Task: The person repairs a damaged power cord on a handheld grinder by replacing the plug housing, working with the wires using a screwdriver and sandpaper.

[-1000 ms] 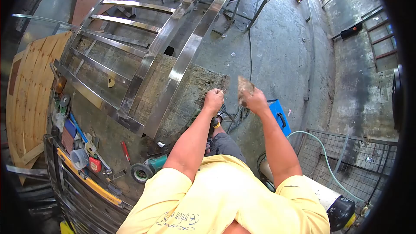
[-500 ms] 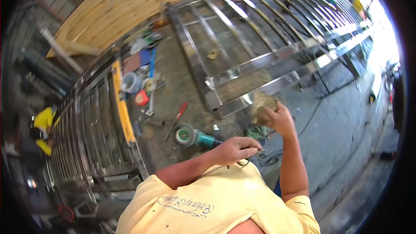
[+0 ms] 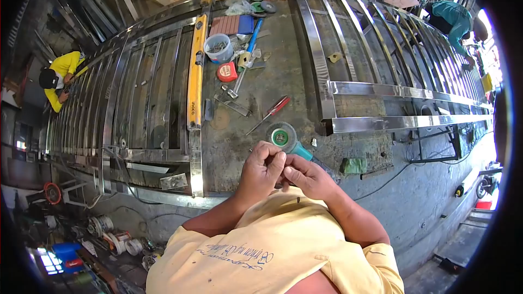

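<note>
My left hand [image 3: 261, 172] and my right hand [image 3: 310, 177] meet in front of my chest, fingers pinched together. Whatever lies between the fingertips is hidden or too small to name. Just beyond the hands, a teal angle grinder [image 3: 300, 152] rests on the worktable [image 3: 245, 130], its round disc facing up and its rear partly covered by my right hand. A screwdriver [image 3: 277, 109] with a red handle lies past the grinder. To the right, a folded green piece [image 3: 354, 165] sits near the table's front edge.
A yellow spirit level [image 3: 196, 76], a tub of small parts [image 3: 218, 48], a red tape measure [image 3: 226, 72] and a hammer [image 3: 239, 79] lie farther back. Metal frames with bars [image 3: 408, 91] flank both sides. A person in yellow [image 3: 68, 71] works left; another in teal [image 3: 452, 19] works right.
The brownish, cloth-like piece has left my right hand, which has come down and inward to meet my left. My left hand has moved slightly left and up. The view has turned and levelled.
</note>
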### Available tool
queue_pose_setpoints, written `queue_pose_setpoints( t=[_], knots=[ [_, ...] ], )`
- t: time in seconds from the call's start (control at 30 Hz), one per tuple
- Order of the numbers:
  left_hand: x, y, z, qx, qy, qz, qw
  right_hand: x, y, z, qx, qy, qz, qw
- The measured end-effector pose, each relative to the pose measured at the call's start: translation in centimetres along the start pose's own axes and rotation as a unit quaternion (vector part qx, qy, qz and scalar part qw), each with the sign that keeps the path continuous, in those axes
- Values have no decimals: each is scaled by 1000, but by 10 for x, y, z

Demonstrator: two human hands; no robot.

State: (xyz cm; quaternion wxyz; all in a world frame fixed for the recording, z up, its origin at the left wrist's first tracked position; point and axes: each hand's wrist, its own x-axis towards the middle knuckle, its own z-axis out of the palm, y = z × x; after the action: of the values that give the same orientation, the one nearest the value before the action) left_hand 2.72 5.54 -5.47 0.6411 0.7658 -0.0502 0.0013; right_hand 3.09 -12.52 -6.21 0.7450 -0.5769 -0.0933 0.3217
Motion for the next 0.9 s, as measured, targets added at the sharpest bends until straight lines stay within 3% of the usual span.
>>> queue_pose_setpoints(
  t=[0.1, 0.13, 0.23, 0.27, 0.37, 0.4, 0.47, 0.53, 0.63, 0.73, 0.83, 0.9],
  knots=[
    [6, -6, -20, -142, -75, -112, 981, -4, -31, 19, -216, 55, 26, 975],
    [10, -4, -34, -181, -146, -170, 958, -7, -39, 23, -270, 70, 6, 960],
    [12, 17, -62, -45, -329, -99, 938, -21, -57, 21, -354, 10, -60, 933],
    [16, 33, -68, 27, -389, -43, 920, -27, -62, 26, -358, 7, -68, 931],
    [3, 26, -65, 12, -457, 184, 870, -44, -68, 30, -414, -64, -77, 905],
    [-2, 28, -65, -11, -471, 180, 864, -48, -68, 34, -416, -91, -108, 898],
    [-6, 24, -80, -103, -482, 139, 859, -64, -76, 28, -411, -78, -59, 906],
    [-10, 22, -104, -177, -450, 98, 870, -81, -75, 13, -377, -9, -66, 924],
    [-15, 2, -129, 1, -337, 88, 937, -85, -68, 12, -356, 140, -41, 923],
    [1, -10, -105, 241, -196, 168, 936, -70, -62, 11, -283, 134, -59, 948],
    [6, 16, -68, 189, -107, 174, 961, -57, -54, 12, -218, 136, -68, 964],
    [7, 32, -50, 116, -105, 229, 961, -53, -55, 15, -181, 130, -60, 973]
  ],
)
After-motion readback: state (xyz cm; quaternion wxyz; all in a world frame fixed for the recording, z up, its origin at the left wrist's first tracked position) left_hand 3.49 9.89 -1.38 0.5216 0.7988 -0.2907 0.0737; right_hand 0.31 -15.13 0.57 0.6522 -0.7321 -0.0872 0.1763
